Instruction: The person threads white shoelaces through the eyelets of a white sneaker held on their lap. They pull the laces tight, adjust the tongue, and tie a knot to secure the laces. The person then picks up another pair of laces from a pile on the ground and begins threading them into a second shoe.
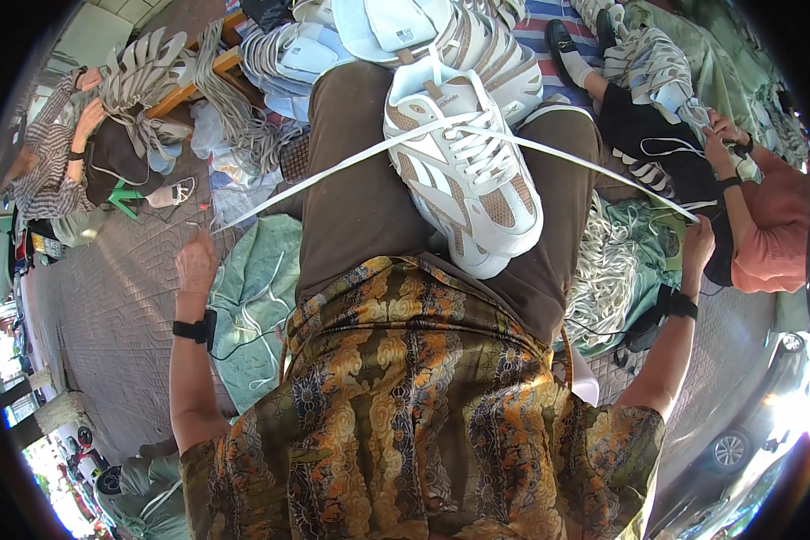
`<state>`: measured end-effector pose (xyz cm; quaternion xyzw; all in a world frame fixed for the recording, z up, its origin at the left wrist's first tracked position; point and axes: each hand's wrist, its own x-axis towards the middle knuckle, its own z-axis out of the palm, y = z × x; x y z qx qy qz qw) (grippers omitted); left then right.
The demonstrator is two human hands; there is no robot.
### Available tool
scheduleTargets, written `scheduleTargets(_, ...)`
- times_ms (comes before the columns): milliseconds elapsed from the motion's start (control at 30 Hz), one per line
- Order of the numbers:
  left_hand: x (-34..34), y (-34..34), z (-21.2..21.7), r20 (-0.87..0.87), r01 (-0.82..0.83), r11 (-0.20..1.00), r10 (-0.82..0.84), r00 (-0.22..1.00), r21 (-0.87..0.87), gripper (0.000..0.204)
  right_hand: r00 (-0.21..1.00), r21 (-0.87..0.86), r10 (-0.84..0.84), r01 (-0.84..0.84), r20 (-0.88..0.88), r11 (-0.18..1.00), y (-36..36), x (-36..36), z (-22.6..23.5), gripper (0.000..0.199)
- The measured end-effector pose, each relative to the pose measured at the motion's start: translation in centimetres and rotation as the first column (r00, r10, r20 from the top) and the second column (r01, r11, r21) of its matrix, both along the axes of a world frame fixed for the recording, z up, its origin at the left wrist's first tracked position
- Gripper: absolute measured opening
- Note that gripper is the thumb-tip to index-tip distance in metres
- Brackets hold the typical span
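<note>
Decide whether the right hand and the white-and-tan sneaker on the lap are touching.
Apart. The head view shows a clear gap, spanned by the white shoelace, between the right hand and the sneaker.

Bright daylight, mostly diffuse. Strong glare and pinkish flare off the car point(729, 450), past the right edge of the paving point(108, 333); background beyond its left edge overexposed. Shoe point(468, 171) sharp, evenly lit; trousers point(355, 162) darker. Fisheye bends straight lines outward; corners black.
</note>
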<state>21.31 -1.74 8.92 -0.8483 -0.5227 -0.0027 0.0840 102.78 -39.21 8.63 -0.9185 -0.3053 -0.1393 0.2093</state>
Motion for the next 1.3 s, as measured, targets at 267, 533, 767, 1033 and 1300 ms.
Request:
scheduleTargets(267, 11.4, -1.1, 5.8, 0.409, 0.315, 0.946, -0.318, 0.855, 0.077, 0.023, 0.770, 0.533, 0.526, -0.293, -0.360, 0.794, 9.4, -10.6, 3.8, 0.020)
scheduleTargets(533, 25.0, -4.1, 8.8, 0.768, 0.537, 0.843, -0.355, 0.533, 0.017, 0.016, 0.179, 0.748, 0.863, -0.436, -0.472, 0.500, 22.5, -22.8, 7.6, 0.009)
scheduleTargets(767, 30.6, -3.8, 8.8, 0.920, 0.679, 0.711, -0.121, 0.374, -0.183, 0.009, 0.105, 0.733, 0.896, -0.537, -0.432, 0.417, 26.5, -25.2, 7.2, 0.003)
scheduleTargets(1033, 32.6, -3.7, 7.2, 0.951, 0.601, 0.780, -0.022, 0.309, -0.177, 0.010, 0.188, 0.661, 0.883, -0.600, -0.430, 0.450, 27.1, -24.9, 6.4, 0.004)
scheduleTargets(1300, 32.9, -5.2, 7.8, 0.934, 0.574, 0.811, -0.112, 0.340, -0.112, 0.016, 0.311, 0.567, 0.913, -0.715, -0.265, 0.408, 26.7, -25.8, 7.2, 0.015)
